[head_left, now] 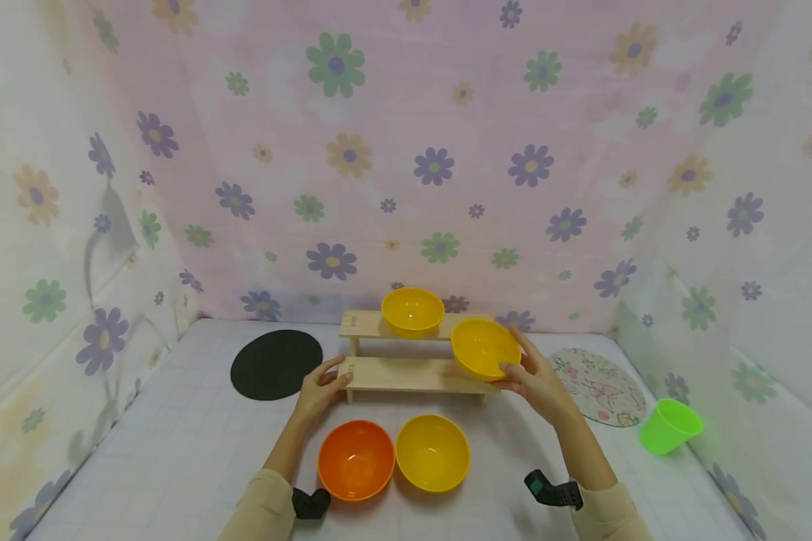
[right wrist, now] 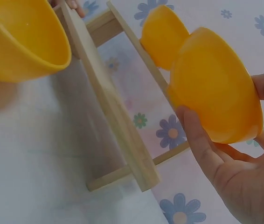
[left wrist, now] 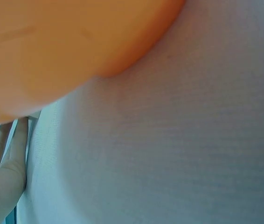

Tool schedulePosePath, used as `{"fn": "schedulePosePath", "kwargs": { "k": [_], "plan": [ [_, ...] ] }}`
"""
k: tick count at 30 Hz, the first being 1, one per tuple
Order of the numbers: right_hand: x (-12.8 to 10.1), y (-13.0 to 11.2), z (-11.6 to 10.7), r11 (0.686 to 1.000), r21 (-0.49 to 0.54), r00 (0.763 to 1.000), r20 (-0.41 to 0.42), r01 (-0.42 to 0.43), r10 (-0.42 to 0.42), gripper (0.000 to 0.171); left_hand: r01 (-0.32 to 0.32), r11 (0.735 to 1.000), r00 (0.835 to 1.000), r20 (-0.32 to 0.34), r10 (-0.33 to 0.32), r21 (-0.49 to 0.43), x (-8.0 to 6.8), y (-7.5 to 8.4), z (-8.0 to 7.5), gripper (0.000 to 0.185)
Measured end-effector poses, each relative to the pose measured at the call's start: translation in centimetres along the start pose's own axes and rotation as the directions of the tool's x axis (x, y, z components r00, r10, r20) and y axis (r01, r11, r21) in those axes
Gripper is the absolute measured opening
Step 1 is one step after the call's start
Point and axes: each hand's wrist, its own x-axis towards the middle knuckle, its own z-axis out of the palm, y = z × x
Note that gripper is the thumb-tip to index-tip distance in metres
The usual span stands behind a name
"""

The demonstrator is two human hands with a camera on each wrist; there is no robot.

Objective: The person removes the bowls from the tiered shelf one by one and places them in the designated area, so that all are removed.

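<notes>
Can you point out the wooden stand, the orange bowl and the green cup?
Wooden stand (head_left: 406, 372): head view, lower shelf's top.
Orange bowl (head_left: 356, 460): head view, inner bottom.
Green cup (head_left: 662, 433): head view, outer side.

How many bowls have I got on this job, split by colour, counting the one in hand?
Yellow bowls: 3 (one on the upper shelf of the wooden rack, one in the right hand, one on the table)
Orange bowl: 1 (on the table, beside a yellow one)
Total: 4 bowls
</notes>
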Motion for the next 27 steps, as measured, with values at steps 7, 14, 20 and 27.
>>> {"fn": "schedulePosePath", "kwargs": {
  "k": [7,14,20,27],
  "plan": [
    [-1.2,1.1,0.0,0.999,-0.041,0.999,0.013,-0.029,0.03,0.077,-0.001,1.0,1.0,-0.013,0.001,0.018,-0.3,0.3,0.1,0.052],
    [-3.1,2.5,-0.4,0.998,-0.063,0.999,0.04,-0.022,0.024,0.076,0.003,1.0,1.0,-0.012,-0.003,0.015,-0.4,0.4,0.3,0.052],
    [-4.6,3.1,-0.9,0.996,-0.067,0.998,0.033,-0.052,0.054,0.077,0.0,1.0,1.0,-0.011,0.0,0.011,-0.3,0.3,0.2,0.051],
    [-5.9,3.6,-1.5,0.996,-0.027,0.995,0.053,-0.084,0.085,0.076,-0.007,1.0,1.0,0.004,0.007,-0.002,-0.2,0.1,0.0,0.052]
  ]
}}
